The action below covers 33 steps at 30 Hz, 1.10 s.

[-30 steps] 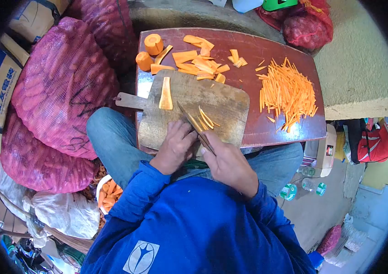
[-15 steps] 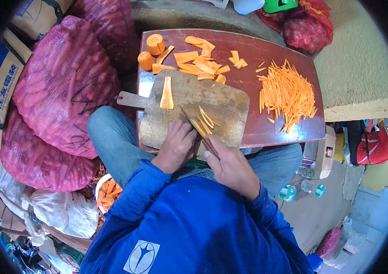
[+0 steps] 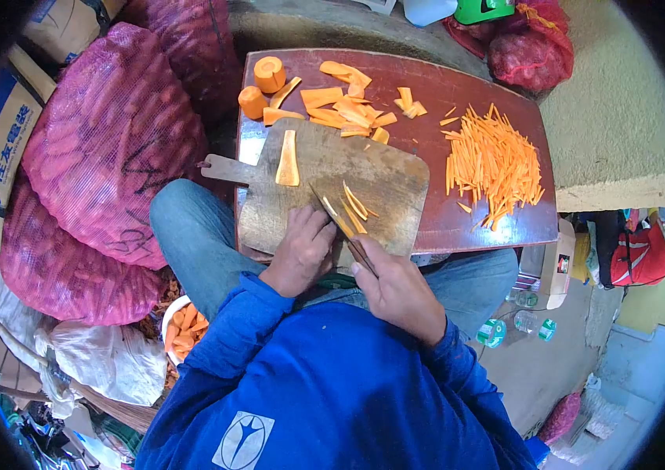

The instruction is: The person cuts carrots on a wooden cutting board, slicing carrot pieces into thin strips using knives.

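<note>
A wooden cutting board (image 3: 379, 176) lies at the table's near edge. My right hand (image 3: 399, 290) grips a knife (image 3: 342, 224), its blade pointing up and left over the board. Beside the blade, my left hand (image 3: 301, 249) presses its bent fingers on the board; what lies under them is hidden. Thin carrot strips (image 3: 355, 201) rest just right of the blade. One flat carrot slice (image 3: 288, 159) lies on the board above my left hand. Behind the board are several carrot slices (image 3: 352, 112) and two thick carrot chunks (image 3: 269, 74). A heap of carrot shreds (image 3: 493, 160) sits at the right.
The red-brown table (image 3: 426, 86) stands before my knees. Large mesh sacks (image 3: 113, 141) fill the left side, with a white bucket (image 3: 168, 329) of carrot pieces below them. Another mesh sack (image 3: 532, 55) is at the back right. Plastic bottles (image 3: 492, 333) lie on the floor at right.
The knife and both hands have barely shifted. Another thin carrot strip now shows to the right of the blade. The view has moved slightly.
</note>
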Each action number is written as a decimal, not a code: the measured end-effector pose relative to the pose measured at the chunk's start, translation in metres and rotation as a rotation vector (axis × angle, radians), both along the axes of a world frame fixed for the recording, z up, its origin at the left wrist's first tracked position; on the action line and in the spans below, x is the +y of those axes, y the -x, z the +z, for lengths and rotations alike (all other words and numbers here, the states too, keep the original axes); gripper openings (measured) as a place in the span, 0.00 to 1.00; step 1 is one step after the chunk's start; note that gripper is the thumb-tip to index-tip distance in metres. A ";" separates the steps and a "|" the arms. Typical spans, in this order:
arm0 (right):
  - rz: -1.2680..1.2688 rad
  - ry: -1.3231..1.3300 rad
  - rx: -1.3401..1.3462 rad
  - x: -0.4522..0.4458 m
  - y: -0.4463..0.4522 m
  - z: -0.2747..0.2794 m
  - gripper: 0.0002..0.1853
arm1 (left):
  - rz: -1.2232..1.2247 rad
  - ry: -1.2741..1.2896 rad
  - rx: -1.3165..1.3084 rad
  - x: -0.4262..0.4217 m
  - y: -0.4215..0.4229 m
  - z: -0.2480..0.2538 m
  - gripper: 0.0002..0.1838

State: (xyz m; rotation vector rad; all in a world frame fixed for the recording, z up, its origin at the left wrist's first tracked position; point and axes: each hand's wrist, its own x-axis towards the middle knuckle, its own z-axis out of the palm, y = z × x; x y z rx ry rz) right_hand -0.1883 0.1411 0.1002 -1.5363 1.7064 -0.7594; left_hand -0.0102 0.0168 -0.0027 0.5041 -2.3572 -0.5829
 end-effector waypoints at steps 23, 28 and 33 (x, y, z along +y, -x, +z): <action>-0.285 0.060 -0.161 0.008 0.003 0.004 0.22 | 0.170 -0.106 0.180 -0.001 0.008 0.007 0.11; -0.230 0.063 -0.156 0.012 -0.002 0.005 0.23 | 0.247 -0.195 0.238 0.002 0.009 0.008 0.09; -0.166 -0.071 -0.395 0.007 -0.010 -0.009 0.19 | 0.397 -0.363 0.417 -0.003 0.007 0.014 0.05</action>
